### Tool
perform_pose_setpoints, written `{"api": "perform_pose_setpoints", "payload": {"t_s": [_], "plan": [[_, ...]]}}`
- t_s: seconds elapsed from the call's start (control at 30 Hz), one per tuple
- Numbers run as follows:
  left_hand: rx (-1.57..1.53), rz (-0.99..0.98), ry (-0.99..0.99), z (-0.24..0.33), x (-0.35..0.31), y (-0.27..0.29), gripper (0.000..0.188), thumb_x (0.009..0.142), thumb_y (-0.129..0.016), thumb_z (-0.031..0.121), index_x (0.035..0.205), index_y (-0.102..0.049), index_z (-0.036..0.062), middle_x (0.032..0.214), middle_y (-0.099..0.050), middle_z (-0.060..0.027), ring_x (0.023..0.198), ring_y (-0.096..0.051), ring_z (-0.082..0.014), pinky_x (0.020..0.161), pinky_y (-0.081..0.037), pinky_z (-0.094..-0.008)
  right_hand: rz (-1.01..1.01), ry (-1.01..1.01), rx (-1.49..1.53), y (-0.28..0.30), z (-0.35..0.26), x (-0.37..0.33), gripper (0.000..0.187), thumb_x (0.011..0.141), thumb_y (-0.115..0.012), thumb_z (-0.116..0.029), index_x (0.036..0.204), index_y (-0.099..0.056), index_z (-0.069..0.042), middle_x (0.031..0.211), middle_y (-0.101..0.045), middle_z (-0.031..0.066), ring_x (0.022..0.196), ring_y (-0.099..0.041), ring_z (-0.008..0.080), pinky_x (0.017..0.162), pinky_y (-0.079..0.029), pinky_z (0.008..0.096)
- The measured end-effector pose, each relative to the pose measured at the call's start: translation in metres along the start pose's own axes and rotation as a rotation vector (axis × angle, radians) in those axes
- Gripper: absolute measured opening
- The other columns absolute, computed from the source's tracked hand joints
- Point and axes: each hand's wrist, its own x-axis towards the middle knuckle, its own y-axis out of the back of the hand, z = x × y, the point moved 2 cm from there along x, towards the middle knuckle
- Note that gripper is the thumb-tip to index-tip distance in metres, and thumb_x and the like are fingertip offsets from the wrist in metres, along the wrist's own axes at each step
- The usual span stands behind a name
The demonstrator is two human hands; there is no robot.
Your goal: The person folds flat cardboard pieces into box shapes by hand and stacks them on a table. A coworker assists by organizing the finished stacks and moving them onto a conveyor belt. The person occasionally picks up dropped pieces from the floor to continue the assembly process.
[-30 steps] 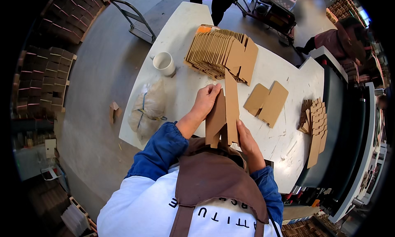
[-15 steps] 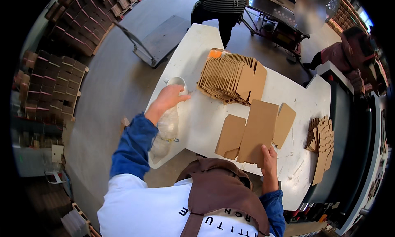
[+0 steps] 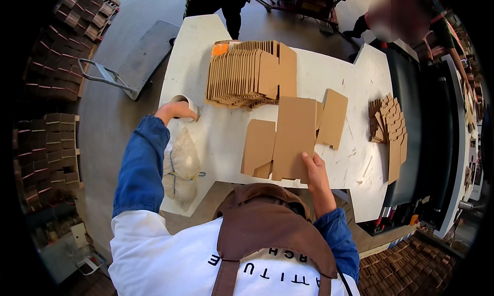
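My left hand (image 3: 176, 110) is closed at the near side of a white mug (image 3: 192, 102) at the table's left edge; its fingers partly cover the mug, and the handle is hidden. My right hand (image 3: 316, 171) pinches the near edge of an unfolded brown cardboard box blank (image 3: 294, 136), thumb on top. Side flaps spread left and right from its tall middle panel. Beyond the blank, a thick row of similar cardboard blanks (image 3: 242, 72) stands packed together on the table. A tied clear plastic bag (image 3: 182, 159) of pale contents lies below my left hand.
The white table (image 3: 221, 141) has angled edges. At right, a smaller pile of cardboard pieces (image 3: 393, 121) lies beside a dark conveyor belt (image 3: 411, 105). Past the left edge stands a flat trolley (image 3: 149, 54). Two people are across the table; cardboard stacks (image 3: 49, 152) line the left.
My left hand has come down from above the mug's near rim onto the mug. My right hand keeps its hold on the cardboard blank. The whole view has shifted.
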Motion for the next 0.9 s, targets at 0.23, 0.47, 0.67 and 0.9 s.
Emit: {"api": "perform_pose_setpoints", "payload": {"t_s": [0.23, 0.47, 0.67, 0.9], "plan": [[-0.114, -0.004, 0.086, 0.045, -0.028, 0.03, 0.069, 0.083, -0.061, 0.056, 0.103, -0.065, -0.0102, 0.103, -0.068, -0.0221, 0.098, -0.063, -0.0281, 0.083, -0.047, -0.0354, -0.02, -0.004, 0.044, -0.009, 0.007, 0.006, 0.033, 0.097, -0.057, -0.021, 0.121, -0.058, 0.002, 0.107, -0.066, 0.0059, 0.094, -0.061, 0.0125, 0.081, -0.05, 0.0285], [-1.026, 0.175, 0.193, 0.01, -0.023, 0.014, 0.068, 0.094, -0.051, 0.056, 0.106, -0.061, -0.0112, 0.09, -0.066, -0.0158, 0.09, -0.063, -0.0269, 0.083, -0.05, -0.0336, -0.058, -0.026, 0.046, -0.022, 0.019, 0.017, 0.034, 0.097, -0.058, -0.021, 0.122, -0.058, 0.002, 0.107, -0.066, 0.0063, 0.093, -0.062, 0.0131, 0.081, -0.05, 0.0291], [-1.372, 0.076, -0.011, 0.0, -0.074, 0.022, 0.039, 0.103, -0.043, 0.034, 0.097, -0.061, 0.0005, 0.091, -0.065, -0.0087, 0.083, -0.063, -0.0161, 0.077, -0.051, -0.0289, -0.133, -0.039, 0.013, -0.046, 0.015, 0.019, 0.035, 0.097, -0.057, -0.024, 0.122, -0.058, 0.001, 0.109, -0.065, 0.0067, 0.094, -0.063, 0.0142, 0.08, -0.051, 0.0293], [-1.423, 0.102, -0.345, 0.137, -0.159, 0.014, 0.036, 0.103, -0.043, 0.031, 0.103, -0.062, 0.0001, 0.097, -0.066, -0.0093, 0.089, -0.064, -0.0173, 0.081, -0.052, -0.0305, -0.233, -0.062, 0.026, -0.067, 0.028, 0.033, 0.034, 0.098, -0.056, -0.026, 0.119, -0.059, 0.001, 0.103, -0.066, 0.0057, 0.091, -0.062, 0.0129, 0.078, -0.05, 0.029]]}}
